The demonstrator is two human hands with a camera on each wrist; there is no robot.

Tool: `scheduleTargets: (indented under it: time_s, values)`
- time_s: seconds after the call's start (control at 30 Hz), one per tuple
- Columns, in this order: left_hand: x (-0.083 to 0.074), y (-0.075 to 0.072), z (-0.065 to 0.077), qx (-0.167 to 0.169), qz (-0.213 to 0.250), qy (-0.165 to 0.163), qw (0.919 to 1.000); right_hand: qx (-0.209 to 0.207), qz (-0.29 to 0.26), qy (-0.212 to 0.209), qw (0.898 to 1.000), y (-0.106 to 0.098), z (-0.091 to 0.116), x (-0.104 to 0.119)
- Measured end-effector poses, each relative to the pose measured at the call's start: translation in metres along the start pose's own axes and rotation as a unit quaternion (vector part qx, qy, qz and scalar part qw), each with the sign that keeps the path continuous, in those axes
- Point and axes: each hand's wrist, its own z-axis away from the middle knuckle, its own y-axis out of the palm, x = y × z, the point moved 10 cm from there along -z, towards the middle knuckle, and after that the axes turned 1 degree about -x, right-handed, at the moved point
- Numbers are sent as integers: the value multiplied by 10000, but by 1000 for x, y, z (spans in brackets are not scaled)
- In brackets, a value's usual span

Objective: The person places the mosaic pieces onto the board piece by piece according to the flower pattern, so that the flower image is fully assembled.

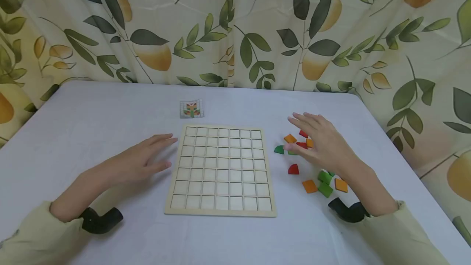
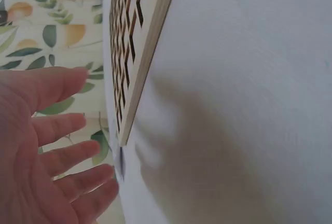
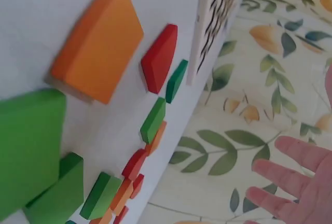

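Observation:
A pale wooden grid board [image 1: 222, 212] lies flat in the middle of the white table, its cells bare. Just off its left edge, my left hand [image 1: 137, 162] is held above the cloth, fingers extended and holding nothing. The left wrist view shows the same hand [image 2: 36, 156] beside the board's edge [image 2: 151, 53]. My right hand [image 1: 325, 146] is over scattered coloured blocks, fingers spread, and covers some of them. Among these are a red quarter-round [image 1: 293, 169], an orange square [image 1: 310, 186] and a green square [image 1: 325, 190]. In the right wrist view that hand [image 3: 298, 185] looks empty.
Behind the board lies a small card [image 1: 191, 108] with a coloured pattern on a grid. A leaf-and-fruit print curtain [image 1: 235, 32] hangs along the table's back edge. Black wrist mounts [image 1: 101, 221] sit on both forearms.

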Motion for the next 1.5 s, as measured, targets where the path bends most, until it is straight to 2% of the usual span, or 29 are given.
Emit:
scheduleTargets:
  time_s: [0.17, 0.33, 0.6, 0.87, 1.03, 1.1, 1.2, 1.5]
  values:
    - [-4, 6, 0, 101, 300, 169, 9994, -16, -418, 425, 9982, -4, -6, -18]
    - [-7, 12, 1, 311, 600, 306, 9972, 146, -831, 902, 9923, -1, -8, -42]
    - [-5, 19, 1, 564, 606, 298, 9961, 165, -1294, 1532, 9795, 6, -14, -88]
    - [-4, 24, 5, 785, 659, 271, 9944, 275, -1730, 2208, 9595, 25, -18, -140]
    - [-2, 26, 5, 846, 674, 244, 9938, 743, -1833, 2948, 9349, 45, -15, -167]
    - [-2, 27, 6, 840, 664, 256, 9939, 915, -1973, 3158, 9236, 51, -14, -170]
    - [-2, 28, 7, 856, 625, 219, 9941, 1041, -2005, 3368, 9141, 55, -14, -173]
    - [2, 31, 5, 914, 468, -4, 9947, 1121, -1920, 3639, 9045, 61, -17, -176]
